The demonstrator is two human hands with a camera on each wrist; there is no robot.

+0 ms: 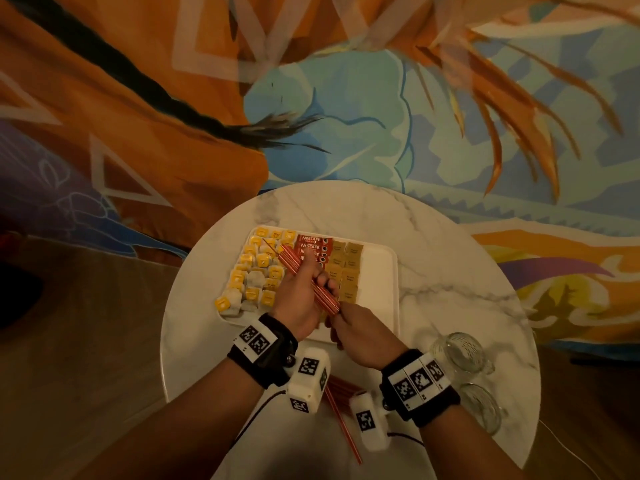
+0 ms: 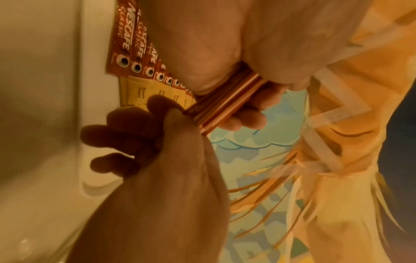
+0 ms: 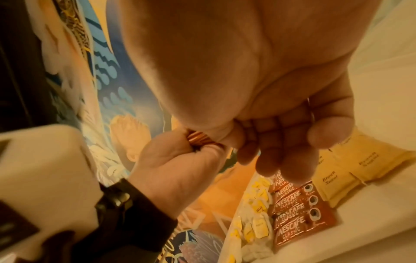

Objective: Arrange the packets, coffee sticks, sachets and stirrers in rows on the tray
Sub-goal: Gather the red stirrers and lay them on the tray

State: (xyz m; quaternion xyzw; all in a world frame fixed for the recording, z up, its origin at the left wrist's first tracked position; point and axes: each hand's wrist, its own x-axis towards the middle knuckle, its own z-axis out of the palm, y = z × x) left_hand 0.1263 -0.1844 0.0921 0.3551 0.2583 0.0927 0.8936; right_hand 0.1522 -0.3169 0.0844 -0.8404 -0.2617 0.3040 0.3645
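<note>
My left hand [image 1: 320, 284] grips a bundle of red striped stirrers [image 1: 294, 263] around its middle and holds it slanted above the white tray [image 1: 379, 282]. My right hand [image 1: 338, 320] pinches the bundle's near end [image 2: 225, 99] between thumb and forefinger, its other fingers hanging loose. On the tray lie yellow tea packets [image 1: 256, 268] at the left, red Nescafe coffee sticks [image 1: 313, 244] in a column in the middle, and brown sugar sachets [image 1: 350, 268] just right of them. The sticks [image 3: 292, 213] and sachets [image 3: 360, 167] also show in the right wrist view below my fingers.
The tray sits on a round marble table [image 1: 450, 271]. More loose stirrers [image 1: 341, 407] lie near the table's front edge under my wrists. Two glass mugs [image 1: 457, 351] [image 1: 481, 407] stand at the front right. The tray's right strip is bare.
</note>
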